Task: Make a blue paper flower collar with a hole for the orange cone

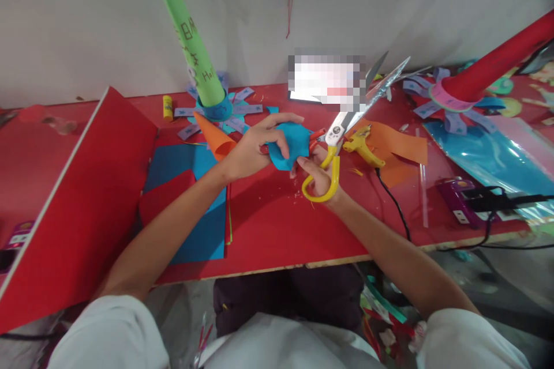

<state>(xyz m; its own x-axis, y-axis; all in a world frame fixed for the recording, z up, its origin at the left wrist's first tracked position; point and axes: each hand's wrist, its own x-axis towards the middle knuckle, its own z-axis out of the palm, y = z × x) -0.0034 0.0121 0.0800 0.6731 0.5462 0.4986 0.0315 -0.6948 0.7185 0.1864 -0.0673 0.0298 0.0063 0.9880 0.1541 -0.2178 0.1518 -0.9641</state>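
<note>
My left hand (255, 147) is closed on a piece of blue paper (294, 147), its fingers bent over the paper's face. My right hand (320, 176) carries yellow-handled scissors (333, 135), the blades apart and pointing up and away to the right. The right thumb also touches the lower edge of the blue paper, while the other right fingers are partly hidden behind the handles. Just left of my left hand stands a rolled orange paper cone (216, 135). Close to the right hand, a yellow glue gun (363, 145) lies on the red table (277, 230).
A green paper tube (186, 34) stands at the back left and a red tube (497, 63) leans at the right. A red board (82, 202) rises on the left beside blue sheets (199, 236). Orange paper (398, 144), a glue stick (168, 108) and a cable (396, 207) lie about.
</note>
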